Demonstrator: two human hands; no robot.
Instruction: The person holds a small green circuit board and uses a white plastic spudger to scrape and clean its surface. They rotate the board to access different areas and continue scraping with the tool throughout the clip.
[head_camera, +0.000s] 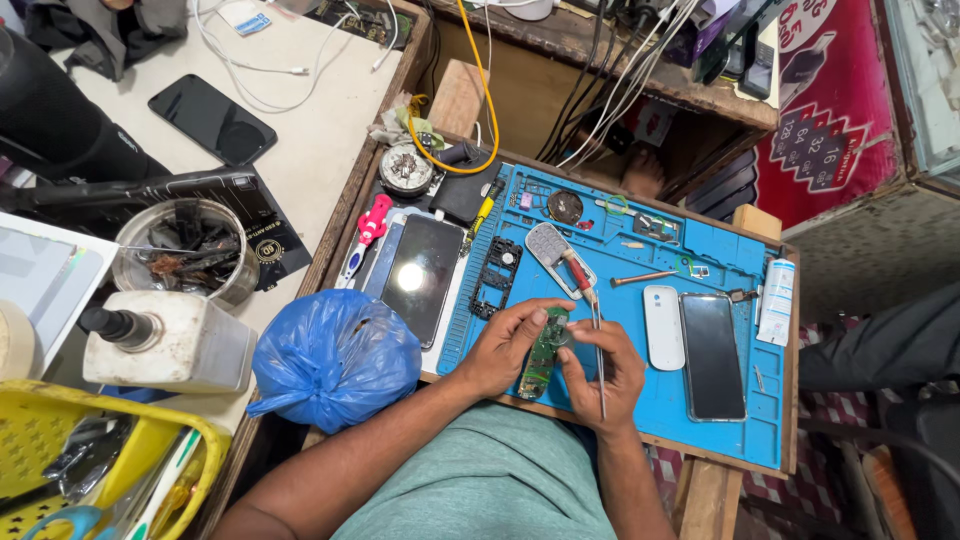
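My left hand (505, 345) grips a small green phone circuit board (543, 352) over the blue repair mat (735, 430). My right hand (608, 368) pinches the board's right side and also holds thin metal tweezers (598, 345) that point up and away from me. Just beyond the hands lie a grey phone keypad (545, 245) and a red-handled screwdriver (578, 275). A black phone frame (497, 277) lies to the left on the mat.
A black smartphone (712, 356) and a white phone cover (662, 327) lie on the mat at right. Another smartphone (419, 277) and a blue plastic bag (333, 358) sit left. A white squeeze bottle (170, 342), a glass bowl (183, 252) and a yellow basket (100, 460) stand on the side table.
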